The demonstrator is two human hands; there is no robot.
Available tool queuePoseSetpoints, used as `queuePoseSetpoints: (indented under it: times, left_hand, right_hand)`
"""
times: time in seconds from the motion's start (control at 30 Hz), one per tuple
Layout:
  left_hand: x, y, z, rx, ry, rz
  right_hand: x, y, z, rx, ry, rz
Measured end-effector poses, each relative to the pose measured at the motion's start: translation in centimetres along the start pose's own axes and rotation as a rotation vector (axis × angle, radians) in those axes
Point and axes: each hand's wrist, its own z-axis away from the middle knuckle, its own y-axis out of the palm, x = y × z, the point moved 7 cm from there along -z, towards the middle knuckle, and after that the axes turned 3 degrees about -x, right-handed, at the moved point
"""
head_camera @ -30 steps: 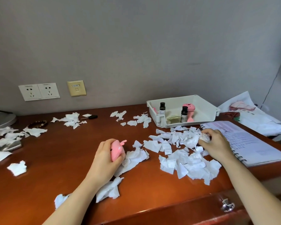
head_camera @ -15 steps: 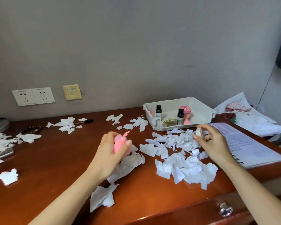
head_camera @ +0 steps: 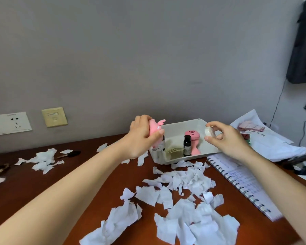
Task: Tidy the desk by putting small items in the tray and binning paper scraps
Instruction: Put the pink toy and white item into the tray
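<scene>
My left hand (head_camera: 141, 138) grips a small pink toy (head_camera: 155, 127) above the left end of the white tray (head_camera: 177, 129). Over the tray's right end, my right hand (head_camera: 224, 138) pinches a small white round item (head_camera: 208, 132) between thumb and fingers. Inside the tray stand a dark little bottle (head_camera: 187, 145) and a pink figure (head_camera: 193, 138); a second bottle is mostly hidden behind my left hand. White paper scraps (head_camera: 182, 200) lie in a thick pile on the brown desk (head_camera: 88, 175) in front of the tray.
A spiral notebook (head_camera: 240, 181) lies right of the pile. More scraps (head_camera: 42, 159) and a small black-handled tool (head_camera: 72, 153) sit at the back left. Papers and pink cloth (head_camera: 265, 138) are heaped at the far right. Wall sockets (head_camera: 9, 123) are behind.
Both hands lifted off the desk and moved forward to hover over the tray, the left carrying the pink toy and the right the white item picked from the scraps.
</scene>
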Motion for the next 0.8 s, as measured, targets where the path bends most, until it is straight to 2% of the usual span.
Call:
queuePoseSetpoints:
  times: [0.17,0.3,0.63,0.8]
  left_hand:
    - [-1.2,2.3,-6.4,0.059,0.084,0.02]
    - [-0.9,5.1,-10.9,0.113,0.112,-0.081]
    - [1.9,12.0,-15.1,0.417,-0.046,-0.293]
    - [2.7,14.0,-15.3,0.479,-0.116,-0.384]
  right_hand:
    - [-2.3,1.1,-4.0,0.089,0.057,0.161]
    - [-3.7,3.0,-6.0,0.226,0.103,0.289]
    - [-6.3,7.0,-7.6,0.585,0.256,0.62]
    - [-6.8,8.4,-7.0,0.734,0.312,0.602]
